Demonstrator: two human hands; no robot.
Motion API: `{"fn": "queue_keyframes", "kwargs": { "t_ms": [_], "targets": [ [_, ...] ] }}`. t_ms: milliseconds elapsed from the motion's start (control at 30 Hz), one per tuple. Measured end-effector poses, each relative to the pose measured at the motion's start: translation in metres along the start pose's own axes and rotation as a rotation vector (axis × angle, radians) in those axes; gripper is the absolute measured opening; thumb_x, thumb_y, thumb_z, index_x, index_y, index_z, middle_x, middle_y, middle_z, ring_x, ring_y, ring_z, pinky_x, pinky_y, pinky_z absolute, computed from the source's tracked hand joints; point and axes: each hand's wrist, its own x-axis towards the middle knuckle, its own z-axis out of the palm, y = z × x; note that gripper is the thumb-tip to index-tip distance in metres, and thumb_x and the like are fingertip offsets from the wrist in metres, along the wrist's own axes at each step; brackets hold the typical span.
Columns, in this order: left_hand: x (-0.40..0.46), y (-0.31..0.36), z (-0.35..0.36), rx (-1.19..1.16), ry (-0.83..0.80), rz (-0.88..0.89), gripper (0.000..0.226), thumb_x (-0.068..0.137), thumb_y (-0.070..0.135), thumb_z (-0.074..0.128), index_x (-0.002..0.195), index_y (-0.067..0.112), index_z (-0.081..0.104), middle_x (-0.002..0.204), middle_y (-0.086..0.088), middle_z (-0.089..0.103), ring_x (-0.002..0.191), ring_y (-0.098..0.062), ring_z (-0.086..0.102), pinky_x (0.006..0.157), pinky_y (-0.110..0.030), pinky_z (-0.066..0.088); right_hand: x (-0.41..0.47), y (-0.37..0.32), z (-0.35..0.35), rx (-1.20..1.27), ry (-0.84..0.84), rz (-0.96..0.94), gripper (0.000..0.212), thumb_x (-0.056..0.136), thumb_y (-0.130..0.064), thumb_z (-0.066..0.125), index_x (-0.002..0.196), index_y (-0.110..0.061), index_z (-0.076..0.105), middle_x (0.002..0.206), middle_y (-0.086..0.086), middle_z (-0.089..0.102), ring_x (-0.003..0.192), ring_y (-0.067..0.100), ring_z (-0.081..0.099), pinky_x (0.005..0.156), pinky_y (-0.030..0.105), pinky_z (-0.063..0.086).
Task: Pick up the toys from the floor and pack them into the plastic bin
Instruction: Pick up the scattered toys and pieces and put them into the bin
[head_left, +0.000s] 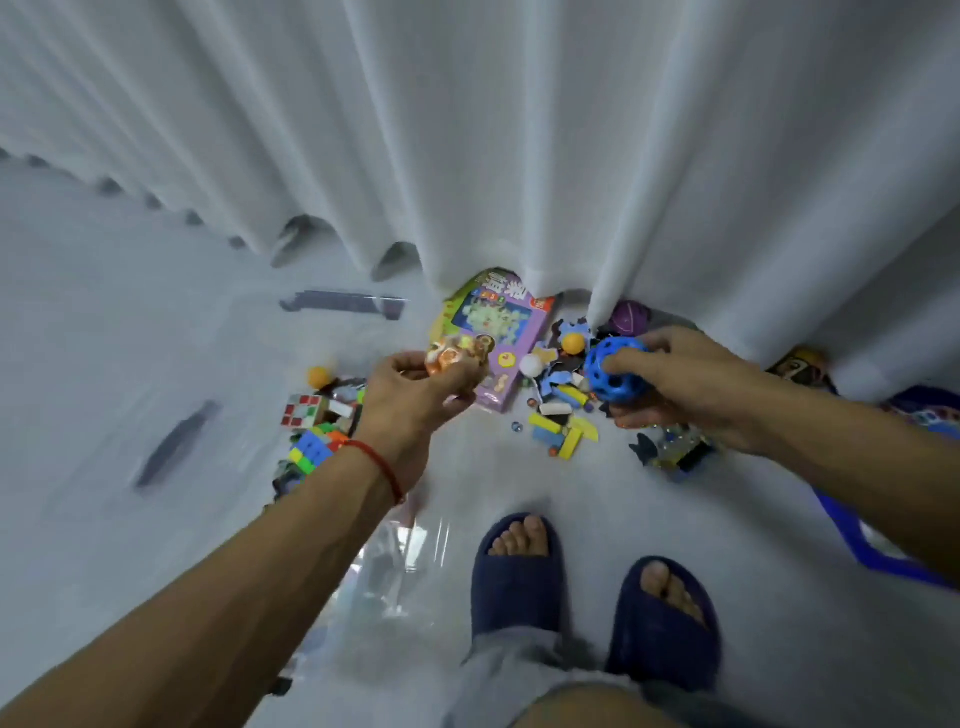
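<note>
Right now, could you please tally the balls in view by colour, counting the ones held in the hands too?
Blue perforated plastic ball, held in the right hand: 1
Small orange smooth balls: 2
Small white smooth ball: 1
Purple ball by the curtain: 1
Total: 5

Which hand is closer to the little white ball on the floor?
The left. The left hand, holding an orange toy, is just left of the white ball. The right hand, gripping the blue holey ball, is farther off to its right.
</note>
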Motion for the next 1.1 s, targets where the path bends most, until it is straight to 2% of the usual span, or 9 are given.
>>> {"fn": "queue_keyframes", "kwargs": {
  "t_ms": [167, 300, 400, 500, 633, 767, 833, 933, 1100],
  "targets": [
    [-0.069, 0.028, -0.124, 0.047, 0.115, -0.144, 0.055, 0.077, 0.027, 0.083, 0.118, -0.001, 0.060, 0.098, -0.019, 0.070, 0.078, -0.025, 0.067, 0.063, -0.033, 0.058, -0.074, -0.084, 0.076, -0.239, -0.447, -0.051, 0.031, 0.094, -0.029, 0.068, 0.120, -0.014, 0.061, 0.118, 0.023, 0.065, 0.077, 0.031, 0.064, 0.070, 0.035, 0.058],
    [-0.115, 0.033, -0.179, 0.105, 0.113, -0.271, 0.033, 0.085, 0.010, 0.074, 0.111, -0.007, 0.064, 0.093, -0.022, 0.067, 0.074, -0.025, 0.065, 0.063, -0.035, 0.061, -0.106, -0.118, 0.151, -0.385, -0.538, -0.163, 0.032, 0.095, -0.029, 0.067, 0.122, -0.015, 0.059, 0.108, 0.020, 0.067, 0.074, 0.030, 0.063, 0.065, 0.035, 0.057],
    [-0.132, 0.033, -0.200, 0.160, 0.197, -0.305, 0.039, 0.084, 0.007, 0.072, 0.120, 0.001, 0.059, 0.120, -0.026, 0.059, 0.097, -0.037, 0.065, 0.068, -0.043, 0.059, -0.119, -0.118, 0.194, -0.441, -0.571, -0.141, 0.034, 0.097, -0.032, 0.063, 0.126, -0.015, 0.057, 0.120, 0.017, 0.062, 0.097, 0.035, 0.072, 0.083, 0.043, 0.061],
    [-0.144, 0.040, -0.207, 0.186, 0.282, -0.227, 0.038, 0.087, 0.009, 0.066, 0.124, 0.009, 0.060, 0.129, -0.021, 0.053, 0.120, -0.042, 0.051, 0.087, -0.052, 0.051, -0.127, -0.114, 0.204, -0.507, -0.469, -0.180, 0.036, 0.097, -0.034, 0.061, 0.125, -0.012, 0.056, 0.116, 0.015, 0.061, 0.093, 0.032, 0.071, 0.078, 0.040, 0.061],
    [-0.152, 0.055, -0.189, 0.177, 0.264, -0.081, 0.027, 0.088, 0.011, 0.064, 0.114, 0.014, 0.066, 0.115, -0.013, 0.062, 0.092, -0.018, 0.055, 0.088, -0.050, 0.055, -0.139, -0.118, 0.156, -0.784, -0.342, -0.255, 0.024, 0.097, -0.033, 0.060, 0.114, -0.016, 0.065, 0.113, 0.008, 0.063, 0.094, 0.023, 0.068, 0.068, 0.032, 0.061],
    [-0.156, 0.066, -0.144, 0.209, 0.193, 0.064, 0.021, 0.087, 0.012, 0.063, 0.107, 0.017, 0.069, 0.104, -0.009, 0.069, 0.089, -0.019, 0.062, 0.078, -0.038, 0.057, -0.150, -0.115, 0.070, -0.840, -0.215, -0.224, 0.025, 0.098, -0.032, 0.059, 0.115, -0.016, 0.065, 0.103, 0.003, 0.065, 0.087, 0.019, 0.068, 0.064, 0.029, 0.057],
    [-0.155, 0.068, -0.113, 0.235, 0.124, 0.112, 0.023, 0.087, 0.009, 0.061, 0.108, 0.015, 0.068, 0.096, -0.005, 0.068, 0.086, -0.020, 0.061, 0.074, -0.037, 0.056, -0.149, -0.107, 0.023, -0.805, -0.121, -0.196, 0.025, 0.096, -0.032, 0.061, 0.113, -0.014, 0.067, 0.095, 0.003, 0.066, 0.081, 0.019, 0.066, 0.063, 0.030, 0.057],
    [-0.148, 0.067, -0.062, 0.266, 0.002, 0.106, 0.022, 0.088, 0.008, 0.060, 0.107, 0.014, 0.069, 0.089, -0.002, 0.065, 0.083, -0.018, 0.058, 0.079, -0.040, 0.057, -0.141, -0.084, -0.042, -0.633, 0.066, -0.153, 0.022, 0.097, -0.027, 0.061, 0.111, -0.010, 0.066, 0.105, 0.009, 0.069, 0.089, 0.024, 0.070, 0.070, 0.035, 0.059],
    [-0.110, 0.051, 0.018, 0.372, -0.169, 0.018, 0.021, 0.088, 0.010, 0.061, 0.106, 0.015, 0.070, 0.104, -0.009, 0.066, 0.090, -0.021, 0.060, 0.084, -0.042, 0.057, -0.112, -0.019, -0.113, -0.279, 0.321, -0.055, 0.019, 0.099, -0.014, 0.057, 0.107, 0.002, 0.064, 0.096, 0.019, 0.065, 0.072, 0.026, 0.060, 0.061, 0.032, 0.049]
  ]
}}
